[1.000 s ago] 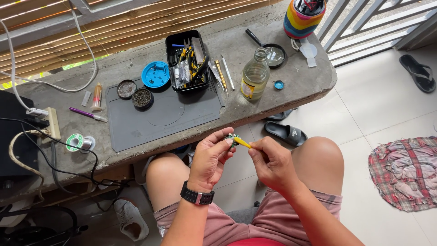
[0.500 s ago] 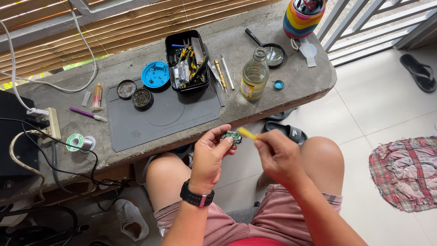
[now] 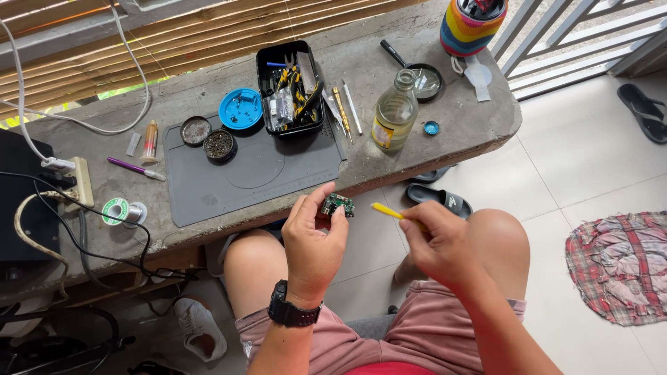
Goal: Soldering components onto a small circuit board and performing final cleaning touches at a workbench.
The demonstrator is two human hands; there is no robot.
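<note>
— Since the earlier frame your right hand point(image 3: 445, 243) has drawn away to the right, so the yellow tool point(image 3: 386, 211) no longer touches the small green circuit board point(image 3: 338, 204); a clear gap lies between them.

— And your left hand point(image 3: 313, 239)?

— It has kept its place above your knees, just below the edge of the concrete bench point(image 3: 417, 132). Your fingers are closed on the board: the thumb presses one edge and the fingertips the other, with the board facing up toward the camera.

— How is the tool gripped?

— Your right-hand fingers are pinched shut around its rear end. Only the front part sticks out to the left; the rest is buried in your fist, so what kind of tool it is stays unclear, possibly a plastic pick.

— What else does the head view show?

— On the bench lie a grey work mat point(image 3: 257, 173), a black tray point(image 3: 290, 87) crammed with tools too small to sort out, a blue round lid point(image 3: 240, 109) and a glass bottle point(image 3: 394, 112) with its blue cap point(image 3: 431, 128) beside it. A striped cup point(image 3: 472, 28) is cut off by the top edge.
</note>
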